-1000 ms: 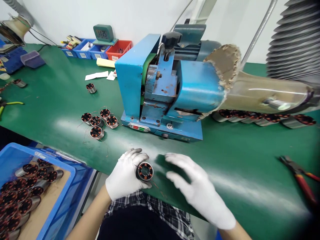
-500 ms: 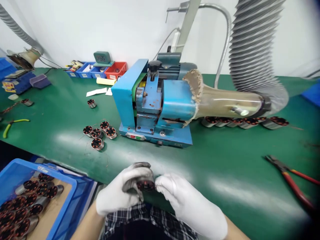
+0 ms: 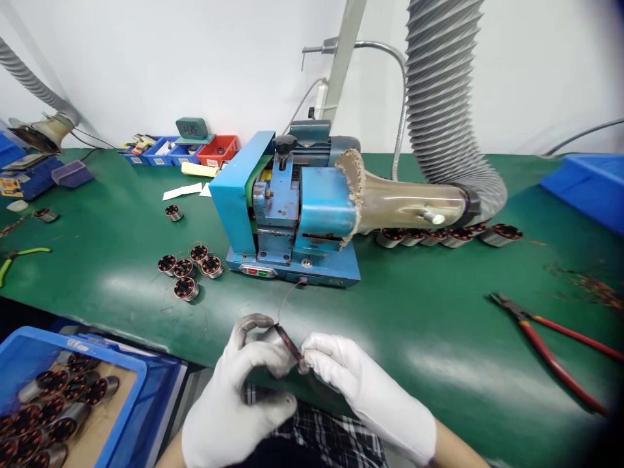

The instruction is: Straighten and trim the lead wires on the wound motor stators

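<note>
Over the bench's near edge, my left hand (image 3: 238, 390), in a white glove with darkened fingertips, holds a motor stator (image 3: 277, 351). Its fingers lie around the metal shell while the thumb stands apart below. The stator is tilted, its copper-wound face turned toward my right hand (image 3: 336, 367). A thin copper wire (image 3: 283, 300) sticks up from its top. My gloved right hand pinches at the edge of the wound face, where a brownish bit of wire shows at the fingertips; most of it is hidden.
A blue belt machine (image 3: 292, 214) stands ahead, joined to an extraction hose (image 3: 448, 97). Several stators (image 3: 185, 289) stand left of it, others (image 3: 458, 237) behind the duct. Red-handled cutters (image 3: 546, 351) lie right. A blue bin (image 3: 141, 390) holds more stators at lower left.
The stator has turned in my left hand, so its wound face now points right, and the left thumb has come away from it. My view has shifted to the right.
</note>
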The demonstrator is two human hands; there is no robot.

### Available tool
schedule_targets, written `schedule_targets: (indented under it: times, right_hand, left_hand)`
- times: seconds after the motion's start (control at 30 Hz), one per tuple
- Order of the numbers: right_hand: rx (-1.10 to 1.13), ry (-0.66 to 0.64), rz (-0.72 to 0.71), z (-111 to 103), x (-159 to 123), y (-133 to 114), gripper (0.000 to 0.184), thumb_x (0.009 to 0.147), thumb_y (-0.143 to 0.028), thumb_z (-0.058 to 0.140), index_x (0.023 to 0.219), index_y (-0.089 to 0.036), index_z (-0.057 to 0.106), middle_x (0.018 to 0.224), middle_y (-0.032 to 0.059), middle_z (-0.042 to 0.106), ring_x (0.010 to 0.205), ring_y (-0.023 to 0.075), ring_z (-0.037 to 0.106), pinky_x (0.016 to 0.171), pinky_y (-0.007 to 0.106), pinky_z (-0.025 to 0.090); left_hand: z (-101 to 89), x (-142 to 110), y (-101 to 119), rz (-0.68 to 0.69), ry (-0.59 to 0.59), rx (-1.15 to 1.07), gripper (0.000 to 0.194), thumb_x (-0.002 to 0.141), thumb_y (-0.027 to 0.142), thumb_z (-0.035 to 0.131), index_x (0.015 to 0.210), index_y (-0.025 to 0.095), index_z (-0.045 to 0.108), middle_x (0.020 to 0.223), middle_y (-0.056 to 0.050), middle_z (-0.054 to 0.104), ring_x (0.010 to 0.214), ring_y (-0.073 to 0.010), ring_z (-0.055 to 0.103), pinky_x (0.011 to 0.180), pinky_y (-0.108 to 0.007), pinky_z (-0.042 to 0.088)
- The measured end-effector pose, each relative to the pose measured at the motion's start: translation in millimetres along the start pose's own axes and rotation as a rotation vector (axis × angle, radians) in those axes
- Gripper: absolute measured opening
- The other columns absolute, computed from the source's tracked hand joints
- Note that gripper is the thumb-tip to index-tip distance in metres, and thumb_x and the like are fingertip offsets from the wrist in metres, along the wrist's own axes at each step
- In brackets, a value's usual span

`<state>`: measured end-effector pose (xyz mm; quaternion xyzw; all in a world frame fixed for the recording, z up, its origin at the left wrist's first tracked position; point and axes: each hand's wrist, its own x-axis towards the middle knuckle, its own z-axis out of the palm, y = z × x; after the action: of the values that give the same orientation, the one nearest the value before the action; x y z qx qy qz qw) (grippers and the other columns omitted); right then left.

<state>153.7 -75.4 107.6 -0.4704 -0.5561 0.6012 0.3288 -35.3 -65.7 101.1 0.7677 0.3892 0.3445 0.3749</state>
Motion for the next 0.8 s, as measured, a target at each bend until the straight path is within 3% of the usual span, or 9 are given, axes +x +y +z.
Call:
schedule_targets:
  times: [0.1, 0.17, 0.23, 0.37, 0.43, 0.57, 0.7, 0.8]
  right_hand:
    - [0.204, -0.096, 0.048, 0.1, -2.2, 0.9, 0.034, 0.081, -0.046, 0.048, 0.061, -0.020, 0.042, 0.052, -0.0074, 0.029, 0.048, 0.0091, 0.023, 0.045, 0.022, 0.021]
    - [0.269, -0.125, 0.085, -0.1, -3.7, 1.3, 0.036, 0.081, -0.049, 0.048, 0.062, -0.020, 0.041, 0.051, -0.0083, 0.026, 0.047, 0.0087, 0.019, 0.044, 0.022, 0.017]
    - [0.235, -0.106, 0.104, 0.1, -4.7, 0.7, 0.036, 0.081, -0.049, 0.048, 0.061, -0.020, 0.041, 0.051, -0.0081, 0.025, 0.048, 0.0090, 0.019, 0.044, 0.023, 0.017]
    - [-0.012, -0.027, 0.049, 0.7, -5.4, -1.1, 0.030, 0.083, -0.042, 0.044, 0.062, -0.020, 0.041, 0.058, -0.0052, 0.033, 0.053, 0.0112, 0.029, 0.050, 0.023, 0.027]
    - [-0.108, -0.008, 0.021, 0.3, -5.8, -1.1, 0.027, 0.084, -0.037, 0.041, 0.063, -0.021, 0.041, 0.061, -0.0038, 0.038, 0.057, 0.0123, 0.034, 0.055, 0.023, 0.031]
    - [-0.121, -0.021, 0.035, -1.5, -7.2, 0.8, 0.023, 0.085, -0.031, 0.039, 0.064, -0.021, 0.041, 0.062, -0.0037, 0.041, 0.057, 0.0120, 0.037, 0.057, 0.023, 0.035]
    - [-0.166, 0.029, 0.025, -1.0, -7.1, 3.8, 0.023, 0.084, -0.031, 0.038, 0.065, -0.021, 0.044, 0.064, -0.0020, 0.047, 0.061, 0.0133, 0.043, 0.060, 0.024, 0.037]
    - [-0.157, 0.034, 0.029, 1.9, -5.6, 7.1, 0.026, 0.084, -0.035, 0.041, 0.062, -0.020, 0.042, 0.060, -0.0036, 0.041, 0.056, 0.0117, 0.038, 0.054, 0.023, 0.034]
  left_hand:
    - [4.8, -0.9, -2.4, -0.080, 0.121, -0.140, 0.034, 0.066, 0.009, 0.063, 0.093, 0.024, 0.048, 0.099, -0.003, 0.056, 0.093, -0.0186, 0.058, 0.083, -0.034, 0.050]
    - [4.3, 2.1, -6.2, -0.104, 0.046, -0.112, 0.044, 0.066, 0.009, 0.063, 0.106, 0.023, 0.049, 0.108, -0.006, 0.055, 0.098, -0.0204, 0.058, 0.087, -0.035, 0.048]
    - [0.7, 6.9, -9.6, -0.087, -0.067, -0.135, 0.043, 0.069, 0.009, 0.061, 0.108, 0.024, 0.052, 0.110, -0.006, 0.057, 0.100, -0.0212, 0.058, 0.088, -0.035, 0.048]
    - [-8.4, 13.2, -7.9, -0.052, -0.216, -0.288, 0.018, 0.073, 0.014, 0.059, 0.089, 0.023, 0.059, 0.093, -0.005, 0.065, 0.102, -0.0238, 0.057, 0.087, -0.038, 0.048]
    - [-9.8, 12.1, -4.2, 0.000, -0.183, -0.157, 0.017, 0.074, 0.013, 0.058, 0.087, 0.024, 0.059, 0.092, -0.005, 0.063, 0.107, -0.0237, 0.054, 0.092, -0.039, 0.045]
    - [-5.2, 6.2, -3.1, 0.067, -0.053, 0.198, 0.057, 0.065, 0.011, 0.068, 0.116, 0.026, 0.047, 0.119, -0.011, 0.047, 0.114, -0.0261, 0.047, 0.092, -0.039, 0.045]
    - [0.9, 1.3, -7.2, 0.044, -0.116, 0.149, 0.042, 0.072, 0.003, 0.056, 0.106, 0.028, 0.050, 0.107, -0.006, 0.052, 0.111, -0.0222, 0.048, 0.092, -0.038, 0.044]
    - [2.1, -2.7, -7.2, -0.037, -0.044, 0.041, 0.032, 0.068, 0.002, 0.057, 0.090, 0.025, 0.052, 0.101, -0.004, 0.056, 0.112, -0.0240, 0.047, 0.092, -0.041, 0.043]
